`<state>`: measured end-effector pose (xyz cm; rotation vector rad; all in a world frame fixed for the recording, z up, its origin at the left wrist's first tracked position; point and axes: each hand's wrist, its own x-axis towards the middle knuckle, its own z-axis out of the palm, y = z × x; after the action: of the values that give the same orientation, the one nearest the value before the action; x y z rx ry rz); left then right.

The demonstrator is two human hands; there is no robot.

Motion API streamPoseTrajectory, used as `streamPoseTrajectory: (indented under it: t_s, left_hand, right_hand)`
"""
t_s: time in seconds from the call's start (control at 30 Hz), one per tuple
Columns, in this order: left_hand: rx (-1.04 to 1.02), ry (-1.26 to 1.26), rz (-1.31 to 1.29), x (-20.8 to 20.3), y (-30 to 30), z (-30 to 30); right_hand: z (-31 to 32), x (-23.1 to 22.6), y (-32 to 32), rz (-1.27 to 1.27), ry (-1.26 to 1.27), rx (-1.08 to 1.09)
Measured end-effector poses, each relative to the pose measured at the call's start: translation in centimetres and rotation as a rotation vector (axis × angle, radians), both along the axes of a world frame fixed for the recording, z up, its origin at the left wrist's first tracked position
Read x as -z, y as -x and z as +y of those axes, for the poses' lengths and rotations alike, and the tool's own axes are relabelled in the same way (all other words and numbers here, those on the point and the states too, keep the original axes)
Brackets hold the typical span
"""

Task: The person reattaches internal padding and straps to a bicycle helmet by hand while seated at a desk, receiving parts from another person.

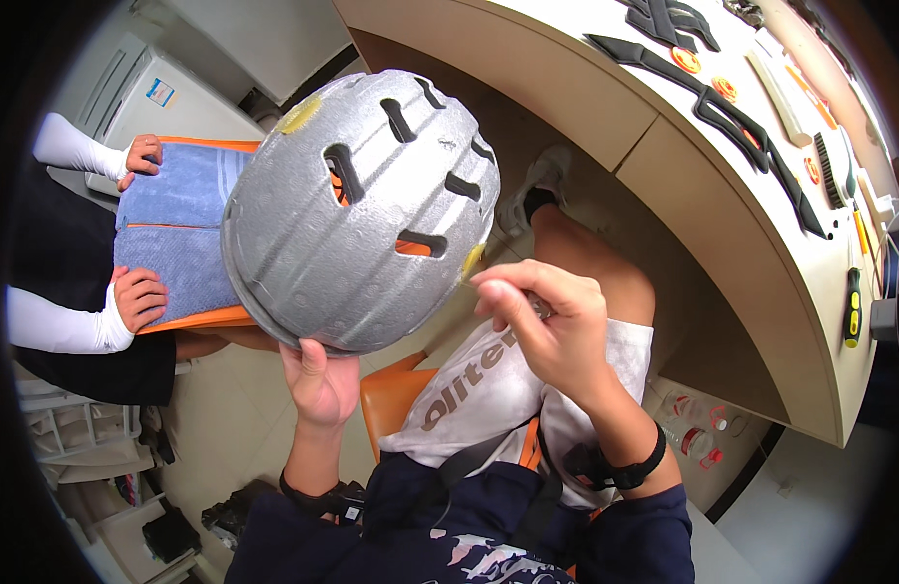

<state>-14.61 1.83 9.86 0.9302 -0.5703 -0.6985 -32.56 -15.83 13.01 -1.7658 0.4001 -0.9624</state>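
Observation:
A silver-grey helmet shell point(362, 224) with several long vent slots fills the middle of the head view. Its near lower rim rests in my left hand point(318, 384), the thumb up along the edge and the other fingers hidden beneath. Yellow patches mark the shell on its far left and right sides; orange shows through two vents. My right hand point(552, 321) is closed in a pinch just beside the right-hand yellow patch. Something small and shiny glints within it, too hidden to name. Whether the fingertips touch the shell, I cannot tell.
Left of the helmet, another person's white-sleeved hands point(138, 297) hold an orange-edged board with blue towels point(177, 195). A curved white desk point(702, 146) on the right bears black straps, orange discs, a brush point(831, 173) and a yellow-black screwdriver point(851, 307). Plastic bottles point(691, 443) lie beneath.

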Motion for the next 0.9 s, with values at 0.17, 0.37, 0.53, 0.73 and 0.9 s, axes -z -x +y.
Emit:
streamPoseTrajectory:
  t_s: [0.17, 0.37, 0.53, 0.73, 0.9]
  left_hand:
    - [-0.001, 0.033, -0.018, 0.3, -0.5, 0.3]
    - [-0.012, 0.026, -0.023, 0.1, -0.1, 0.1]
    - [-0.029, 0.026, 0.080, 0.0, 1.0, -0.7]
    - [-0.080, 0.024, 0.066, 0.5, 2.7, -1.3]
    - [-0.104, 0.044, 0.036, 0.8, 3.2, -1.5]
  right_hand:
    - [-0.1, 0.0, 0.8, -0.003, -0.475, -0.004]
    - [-0.1, 1.4, 0.7, -0.011, -0.402, -0.024]
    - [0.8, 1.0, -0.2, -0.333, -0.705, -0.225]
    - [1.2, 1.5, -1.8, -0.370, -1.011, -0.227]
    - [0.6, 2.2, -1.6, -0.441, -1.390, -0.446]
